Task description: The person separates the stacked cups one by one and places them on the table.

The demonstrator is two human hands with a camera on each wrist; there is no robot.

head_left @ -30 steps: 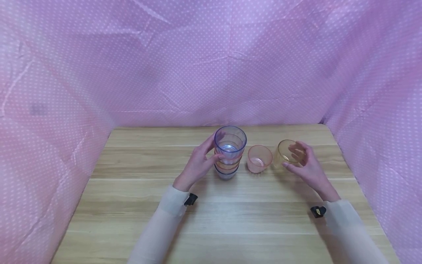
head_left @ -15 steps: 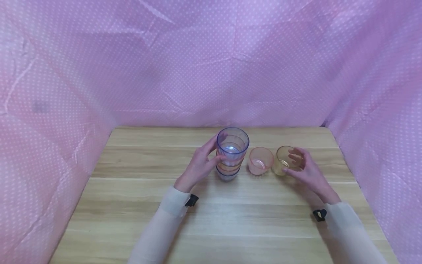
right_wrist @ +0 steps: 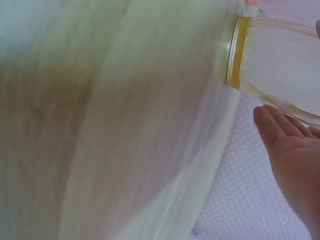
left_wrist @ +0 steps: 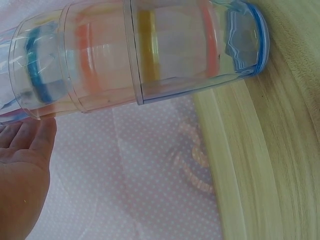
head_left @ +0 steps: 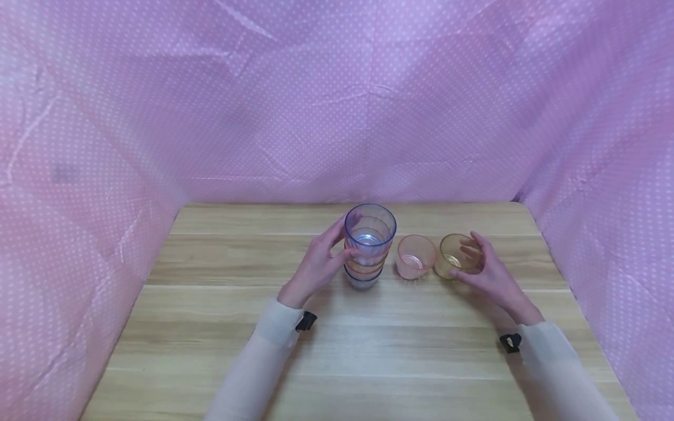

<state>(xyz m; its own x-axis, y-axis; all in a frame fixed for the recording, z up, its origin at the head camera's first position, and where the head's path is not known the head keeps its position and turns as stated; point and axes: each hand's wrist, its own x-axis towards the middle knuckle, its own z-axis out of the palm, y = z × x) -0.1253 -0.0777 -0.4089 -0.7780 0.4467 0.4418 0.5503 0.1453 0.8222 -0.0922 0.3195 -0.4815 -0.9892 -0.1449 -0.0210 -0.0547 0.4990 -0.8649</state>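
Observation:
A tall upright stack of clear tinted cups (head_left: 363,275), blue-rimmed at the top, stands on the wooden table. My left hand (head_left: 318,260) grips its upper part, thumb at the front and fingers behind. In the left wrist view the stacked cups (left_wrist: 172,50) show blue, orange and yellow bands. A pink cup (head_left: 411,269) stands upright just right of the stack. Beside it stands a yellow cup (head_left: 444,266), with my right hand (head_left: 492,272) spread around its right side. The right wrist view has straight fingers (right_wrist: 272,122) alongside the yellow cup's wall.
The light wooden table (head_left: 347,356) ends at a pink dotted cloth (head_left: 337,117), which hangs behind it and on both sides. A small black device sits at each sleeve cuff.
My right hand has lowered the yellow cup onto the table beside the pink cup, and its fingers have loosened a little. The left hand stays at the stack.

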